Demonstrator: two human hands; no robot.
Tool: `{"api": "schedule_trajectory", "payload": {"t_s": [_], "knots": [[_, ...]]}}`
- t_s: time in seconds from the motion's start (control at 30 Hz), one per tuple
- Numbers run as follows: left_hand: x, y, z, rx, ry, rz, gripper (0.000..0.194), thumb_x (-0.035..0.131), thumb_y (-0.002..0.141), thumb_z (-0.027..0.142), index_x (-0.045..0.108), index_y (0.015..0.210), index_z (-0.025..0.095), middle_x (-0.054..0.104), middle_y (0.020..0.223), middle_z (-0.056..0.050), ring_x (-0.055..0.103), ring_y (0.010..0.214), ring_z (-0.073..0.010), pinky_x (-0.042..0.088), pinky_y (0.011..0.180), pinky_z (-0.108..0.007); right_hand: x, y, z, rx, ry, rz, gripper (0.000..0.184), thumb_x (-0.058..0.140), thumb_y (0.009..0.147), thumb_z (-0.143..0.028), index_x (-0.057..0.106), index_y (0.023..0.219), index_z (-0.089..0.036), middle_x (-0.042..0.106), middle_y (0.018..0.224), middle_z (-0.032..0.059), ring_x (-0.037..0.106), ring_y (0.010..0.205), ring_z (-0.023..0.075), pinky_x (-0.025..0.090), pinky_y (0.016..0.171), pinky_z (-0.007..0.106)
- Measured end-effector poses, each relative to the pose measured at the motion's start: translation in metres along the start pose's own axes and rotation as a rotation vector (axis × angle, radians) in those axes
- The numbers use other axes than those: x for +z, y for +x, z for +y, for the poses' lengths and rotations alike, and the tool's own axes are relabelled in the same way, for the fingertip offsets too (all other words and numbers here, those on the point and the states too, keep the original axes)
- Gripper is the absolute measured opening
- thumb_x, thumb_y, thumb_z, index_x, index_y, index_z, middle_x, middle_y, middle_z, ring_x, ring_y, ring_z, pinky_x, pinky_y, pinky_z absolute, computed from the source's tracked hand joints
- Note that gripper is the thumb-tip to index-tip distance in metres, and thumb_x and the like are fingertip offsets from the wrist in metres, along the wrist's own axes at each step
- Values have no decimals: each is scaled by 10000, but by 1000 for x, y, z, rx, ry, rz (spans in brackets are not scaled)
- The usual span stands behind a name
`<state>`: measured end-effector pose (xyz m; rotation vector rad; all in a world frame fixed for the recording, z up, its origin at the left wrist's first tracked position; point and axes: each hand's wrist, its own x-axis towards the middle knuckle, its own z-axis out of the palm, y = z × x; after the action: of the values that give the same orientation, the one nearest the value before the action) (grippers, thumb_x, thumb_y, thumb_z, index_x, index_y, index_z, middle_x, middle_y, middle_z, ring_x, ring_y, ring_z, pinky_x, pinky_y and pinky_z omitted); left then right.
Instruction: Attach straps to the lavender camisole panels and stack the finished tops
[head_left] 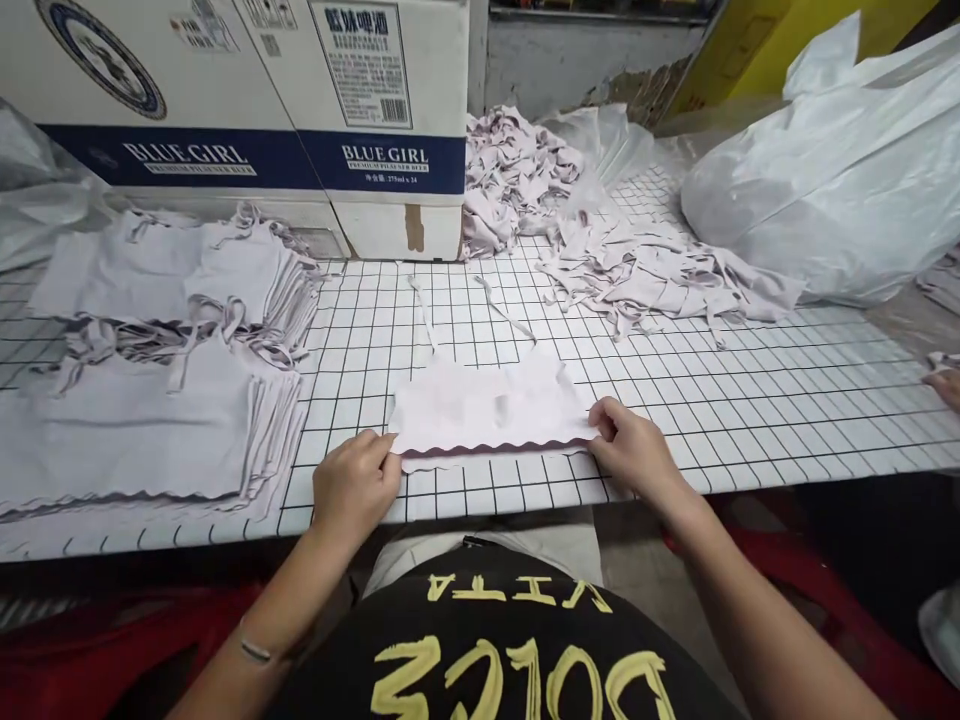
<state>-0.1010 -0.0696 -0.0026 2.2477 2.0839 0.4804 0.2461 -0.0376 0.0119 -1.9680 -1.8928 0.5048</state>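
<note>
A pale pink camisole top (491,405) lies flat on the grid-patterned table, its two thin straps stretched away from me. Its wavy hem faces me, and the front and back layers sit slightly apart there. My left hand (356,478) pinches the hem's left corner between thumb and fingers. At the opposite corner, my right hand (628,442) is closed on the hem in the same kind of pinch. To the left are two stacks of similar tops, a near stack (142,425) and a farther stack (172,265).
A large beer carton (300,165) stands behind the stacks. Heaps of loose pale fabric pieces (660,270) lie at the back centre and right, beside a bulging white plastic bag (825,180). Another person's hand (945,385) shows at the right edge. The grid-covered table (750,420) ends just before my body.
</note>
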Motion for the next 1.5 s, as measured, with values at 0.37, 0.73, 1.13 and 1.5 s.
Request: {"api": "schedule_trajectory", "payload": {"t_s": [0.37,0.73,1.13,1.5], "knots": [[-37,2,-20,-60,-284,-274,409,534,855,489,662,1142,228,646,859,-23,615,733,-181,446,608,-265,-16,-27,-4,-255,-93,-157,230,618,767,-234,633,997,-245,605,874,45,586,775,204,463,678,324],[36,185,28,-314,-388,-210,391,730,670,500,526,652,166,646,1045,-204,508,1171,-410,340,988,-493,28,58,-52,-312,-167,-149,260,608,827,-458,604,830,-198,647,857,73,546,849,255,384,812,466],[28,252,17,-533,-1509,-311,230,613,790,25,461,878,174,695,881,-98,698,836,-174,569,816,-358,70,31,-70,-843,-127,-460,665,400,936,-587,295,1509,-268,184,1588,100,163,1469,294,112,1187,546],[-24,213,38,243,-1339,-244,225,601,748,60,744,901,143,740,994,-71,675,1002,-203,494,1002,-379,33,95,-93,-218,874,-372,364,549,895,-423,626,1190,-225,614,1261,104,618,1034,197,512,882,391]]}}
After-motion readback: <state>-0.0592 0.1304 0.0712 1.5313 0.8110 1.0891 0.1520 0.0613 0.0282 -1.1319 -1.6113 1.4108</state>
